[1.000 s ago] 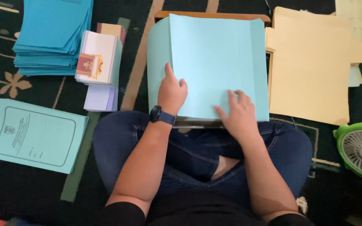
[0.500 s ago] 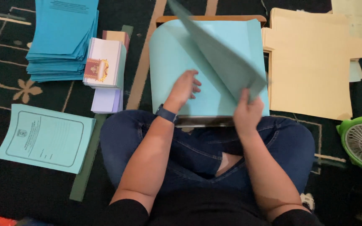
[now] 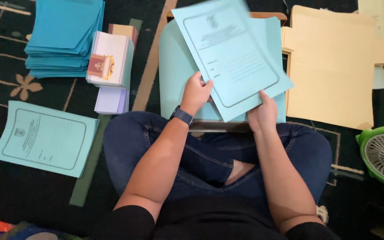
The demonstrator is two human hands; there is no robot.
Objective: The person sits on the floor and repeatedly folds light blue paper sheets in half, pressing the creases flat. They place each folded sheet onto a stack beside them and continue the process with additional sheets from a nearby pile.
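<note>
**Slippage risk on a lifted blue folder**

Slippage looks the likeliest trouble: the light blue folder cover (image 3: 232, 58) is held only along its near edge, tilted, with most of its sheet hanging free above the blue stack (image 3: 174, 66) on the low board (image 3: 218, 126), in front of the crossed legs. A loose pinch could let it slide or buckle, and the far corner, already blurred, could flap and crease. It could also drag the sheet beneath askew.

The left hand (image 3: 196, 93) curls around the cover's left near edge, fingers closed on it, thumb on top. The right hand (image 3: 262, 113) grips the near right corner, thumb pressed on the printed face, fingers hidden under the paper.

To the left lie a printed blue folder (image 3: 45, 138) and a blue pile (image 3: 63, 38); cream folders (image 3: 334, 75) lie right.
</note>
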